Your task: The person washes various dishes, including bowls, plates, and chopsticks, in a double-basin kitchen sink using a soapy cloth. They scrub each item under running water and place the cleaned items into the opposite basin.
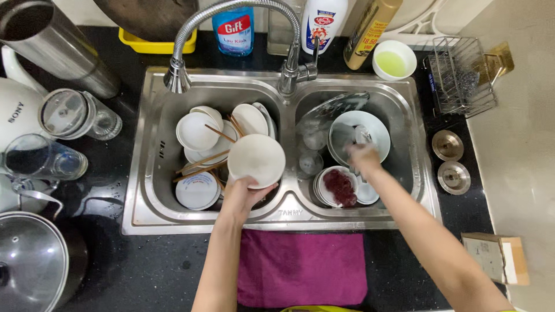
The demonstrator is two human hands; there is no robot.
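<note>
The white bowl [256, 160] sits in your left hand [245, 193], held up over the left basin of the sink [144, 173], its rim tipped toward you. Your fingers curl round its near edge, thumb on one side, closed firmly on it. Taking the sink as the landmark: its left basin holds a heap of white bowls and plates [199, 136] with brown chopsticks [202, 162] lying across them. Its right basin holds a large pale plate [358, 130] at the back and a stack of small dishes [341, 188] at the front, the top one carrying dark red scraps. Your right hand [363, 157] reaches into that right basin, over the large plate; it is blurred, so you cannot tell how far its fingers are spread or whether they grip anything. In front of the sink lies a magenta cloth [303, 268]. The curved tap [231, 17] rises behind the sink. To the sink's right rest two round metal strainers [451, 162].
</note>
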